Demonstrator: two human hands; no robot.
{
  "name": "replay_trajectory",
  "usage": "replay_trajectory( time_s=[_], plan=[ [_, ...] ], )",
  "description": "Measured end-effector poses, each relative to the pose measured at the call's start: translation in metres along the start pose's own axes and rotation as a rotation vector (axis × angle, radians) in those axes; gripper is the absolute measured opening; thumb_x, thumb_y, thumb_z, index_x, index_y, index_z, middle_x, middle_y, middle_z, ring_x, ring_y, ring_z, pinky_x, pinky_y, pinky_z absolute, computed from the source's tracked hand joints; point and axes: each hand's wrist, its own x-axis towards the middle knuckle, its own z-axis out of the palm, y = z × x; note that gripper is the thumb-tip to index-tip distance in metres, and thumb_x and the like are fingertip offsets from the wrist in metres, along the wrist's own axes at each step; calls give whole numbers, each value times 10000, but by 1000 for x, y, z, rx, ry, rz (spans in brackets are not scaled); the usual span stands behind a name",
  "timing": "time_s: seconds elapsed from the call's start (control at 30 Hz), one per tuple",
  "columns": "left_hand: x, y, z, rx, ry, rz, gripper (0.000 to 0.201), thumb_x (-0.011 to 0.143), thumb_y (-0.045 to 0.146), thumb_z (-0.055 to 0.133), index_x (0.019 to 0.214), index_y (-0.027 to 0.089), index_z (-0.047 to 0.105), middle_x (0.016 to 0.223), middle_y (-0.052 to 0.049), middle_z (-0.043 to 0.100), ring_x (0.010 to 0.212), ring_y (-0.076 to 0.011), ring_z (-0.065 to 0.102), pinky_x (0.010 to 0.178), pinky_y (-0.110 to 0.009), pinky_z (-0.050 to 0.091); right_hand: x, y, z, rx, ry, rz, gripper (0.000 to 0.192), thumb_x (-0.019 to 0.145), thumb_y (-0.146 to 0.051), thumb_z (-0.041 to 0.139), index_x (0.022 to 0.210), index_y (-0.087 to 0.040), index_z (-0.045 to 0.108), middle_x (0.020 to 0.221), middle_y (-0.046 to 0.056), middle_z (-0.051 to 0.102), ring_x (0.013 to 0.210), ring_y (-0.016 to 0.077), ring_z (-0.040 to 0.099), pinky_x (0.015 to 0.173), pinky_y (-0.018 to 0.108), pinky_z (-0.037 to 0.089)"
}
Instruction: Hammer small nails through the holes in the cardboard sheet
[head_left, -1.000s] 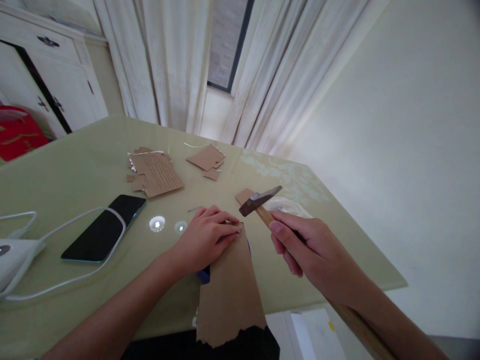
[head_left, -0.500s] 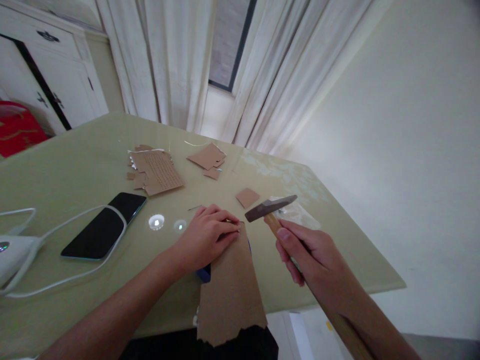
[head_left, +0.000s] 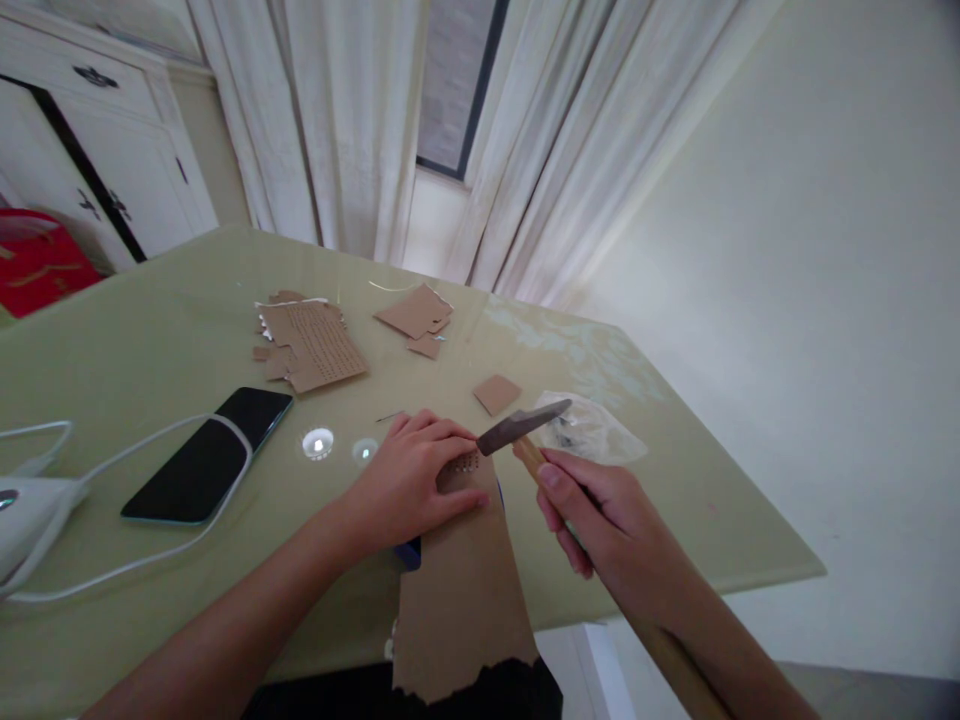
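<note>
A brown piece of cardboard (head_left: 469,600) with a torn near edge runs over the table's front edge. Small punched holes in rows show near its far end. My left hand (head_left: 416,480) lies across that end, thumb spread from the fingers. In my right hand (head_left: 611,515) is a hammer (head_left: 531,458), held by its wooden handle. The narrow end of its metal head is at the far edge of the cardboard, close by my left fingertips, which it partly hides. Something blue (head_left: 409,553) shows beneath the cardboard. A thin needle-like piece (head_left: 388,416) lies beyond my left hand.
A phone (head_left: 210,455) and a white cable (head_left: 150,560) lie on the left of the table (head_left: 712,510). Farther back are a perforated cardboard sheet (head_left: 315,345), cardboard scraps (head_left: 415,312) and a small square (head_left: 496,394). A clear plastic bag (head_left: 600,430) lies right of the hammer.
The hammer has come left and down to the cardboard's far edge. My left thumb has moved away from the fingers toward me, uncovering the rows of holes.
</note>
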Motion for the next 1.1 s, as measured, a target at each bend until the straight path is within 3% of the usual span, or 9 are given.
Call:
replay_trajectory(
  time_s=[0.17,0.3,0.37,0.47,0.6,0.77,0.9,1.03,1.1],
  plan=[
    [0,3,1,-24,20,-3,416,879,516,870,1200,260,797,1295,-77,795,1169,-338,667,1024,-526,452,6,15,2,-16,-137,79,502,1148,-536,464,769,-219,554,487,-63,492,402,92,470,418,199,335],
    [2,-5,-4,-149,154,-30,397,934,528,799,1239,274,798,1324,-85,782,1222,-321,664,1086,-517,487,20,21,-4,137,-23,34,494,1116,-574,526,833,-187,647,548,-55,526,396,76,467,402,193,339],
    [4,-21,-11,-191,287,-124,351,995,525,704,1215,270,803,1298,-86,788,1208,-303,678,1069,-492,520,36,25,-9,321,65,-1,464,1059,-606,607,1013,-161,731,642,-45,572,385,69,466,364,197,332],
    [5,-53,-20,-75,404,-354,311,1020,479,619,1110,254,814,1106,-76,822,963,-271,725,890,-433,572,71,43,-11,596,102,-8,539,967,-623,706,1167,-127,772,664,-51,563,361,57,427,331,196,325],
    [3,-88,-17,275,246,-464,284,992,426,610,1065,238,810,1087,-102,823,997,-319,737,956,-474,553,111,80,1,783,47,8,587,842,-599,834,1174,-116,799,655,-59,555,373,45,410,322,181,331],
    [0,-103,4,403,35,-479,244,988,351,560,957,231,770,1004,-105,784,1024,-317,717,943,-447,542,110,105,22,870,-16,43,577,866,-600,815,1193,-125,791,649,-65,563,348,48,421,303,183,302],
    [2,-103,5,360,59,-510,259,993,364,501,916,224,705,973,-115,760,981,-324,703,886,-448,547,101,105,26,906,-90,64,532,877,-579,810,1167,-133,796,651,-65,574,350,45,431,306,184,305],
    [1,-76,-15,47,292,-467,325,1042,450,514,1203,241,703,1084,-68,782,920,-255,705,848,-392,575,105,107,26,996,-66,100,547,855,-579,822,1172,-134,792,665,-68,566,363,45,421,311,194,319],
    [-3,-52,-25,-46,401,-376,234,1044,439,600,1149,279,735,1063,-32,788,922,-236,718,846,-370,575,108,109,26,1027,-46,108,542,853,-565,825,1177,-131,791,666,-67,563,367,45,419,317,199,313]
  ],
)
